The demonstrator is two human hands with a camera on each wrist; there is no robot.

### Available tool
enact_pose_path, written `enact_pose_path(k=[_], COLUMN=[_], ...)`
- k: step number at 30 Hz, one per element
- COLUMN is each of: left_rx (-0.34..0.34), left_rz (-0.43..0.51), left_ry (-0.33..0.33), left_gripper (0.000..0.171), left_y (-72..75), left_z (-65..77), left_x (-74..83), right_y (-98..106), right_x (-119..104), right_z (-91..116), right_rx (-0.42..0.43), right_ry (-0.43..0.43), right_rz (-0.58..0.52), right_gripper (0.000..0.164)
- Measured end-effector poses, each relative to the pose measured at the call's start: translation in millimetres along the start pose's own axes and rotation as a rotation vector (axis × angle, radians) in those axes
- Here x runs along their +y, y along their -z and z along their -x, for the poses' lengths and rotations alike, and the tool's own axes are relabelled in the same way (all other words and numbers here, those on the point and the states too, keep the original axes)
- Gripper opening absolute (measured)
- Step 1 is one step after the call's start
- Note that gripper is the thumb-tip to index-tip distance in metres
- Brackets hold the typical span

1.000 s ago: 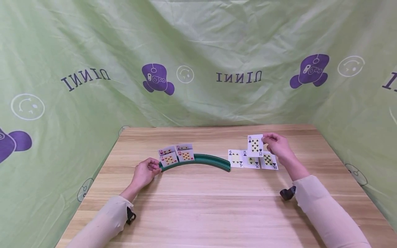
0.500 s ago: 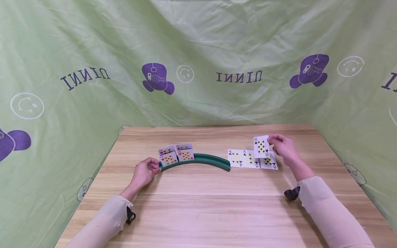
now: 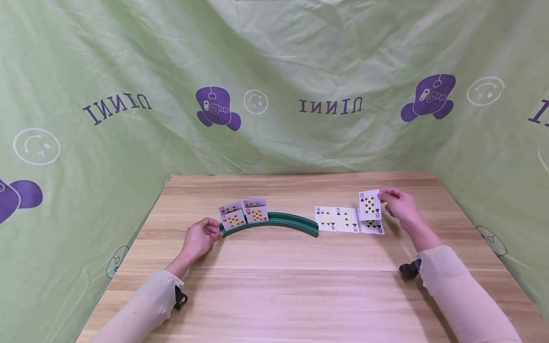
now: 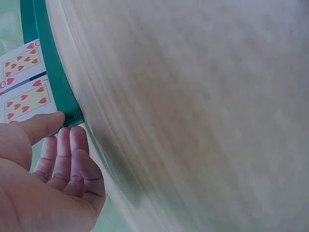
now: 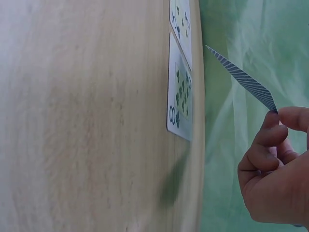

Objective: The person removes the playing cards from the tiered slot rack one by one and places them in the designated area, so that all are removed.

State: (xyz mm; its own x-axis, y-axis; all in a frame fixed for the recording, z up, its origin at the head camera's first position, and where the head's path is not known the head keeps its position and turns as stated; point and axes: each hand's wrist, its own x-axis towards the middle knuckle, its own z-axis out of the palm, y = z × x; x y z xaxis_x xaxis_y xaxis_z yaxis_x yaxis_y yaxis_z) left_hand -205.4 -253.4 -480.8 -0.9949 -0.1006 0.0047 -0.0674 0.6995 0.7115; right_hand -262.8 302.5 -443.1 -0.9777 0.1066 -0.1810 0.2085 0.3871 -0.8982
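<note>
Eight of spades (image 3: 370,205) is up off the table (image 3: 274,286) in the right hand (image 3: 402,206) on my feed. Anyone want details?

Yeah, what are the fingers doing, and where's that card exactly?

It's pinched by one edge between thumb and fingertips. From my head view it covers the top part of the eight of clubs (image 3: 374,228), which lies flat. My right wrist cam catches it at a slant, striped back showing, apart from that lower card.

And the left hand (image 3: 201,239)?

Pinching too: thumb on the left end of the green rack (image 3: 293,222), fingertips up against that end as well. I get that bit pretty well on the left wrist cam.

What's in the rack?

Four cards, bunched toward its left end. Seven of hearts (image 3: 233,221) and eight of hearts (image 3: 257,215) up front, red nine (image 3: 230,209) and a five (image 3: 255,203) poking up behind. I can't make out the five's suit.

What's next to the eight of clubs?

Three (image 3: 347,219), then the four (image 3: 326,219), both face up. The four sits just beside the rack's right end; can't tell if they touch.
</note>
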Motion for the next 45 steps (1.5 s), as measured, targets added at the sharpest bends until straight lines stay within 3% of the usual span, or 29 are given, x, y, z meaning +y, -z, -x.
enact_pose_path(k=[28, 45], left_rx=[0.004, 0.01], left_rz=[0.017, 0.023], left_ry=[-0.013, -0.017], left_gripper=[0.025, 0.025], left_y=[-0.9, 0.1], left_z=[0.8, 1.5], left_x=[-1.8, 0.8], right_y=[26.8, 37.9], right_x=[17.8, 30.4], right_z=[4.7, 2.8], right_rx=[0.042, 0.046], right_ry=[-0.05, -0.128], right_rz=[0.093, 0.164], right_gripper=[0.051, 0.06])
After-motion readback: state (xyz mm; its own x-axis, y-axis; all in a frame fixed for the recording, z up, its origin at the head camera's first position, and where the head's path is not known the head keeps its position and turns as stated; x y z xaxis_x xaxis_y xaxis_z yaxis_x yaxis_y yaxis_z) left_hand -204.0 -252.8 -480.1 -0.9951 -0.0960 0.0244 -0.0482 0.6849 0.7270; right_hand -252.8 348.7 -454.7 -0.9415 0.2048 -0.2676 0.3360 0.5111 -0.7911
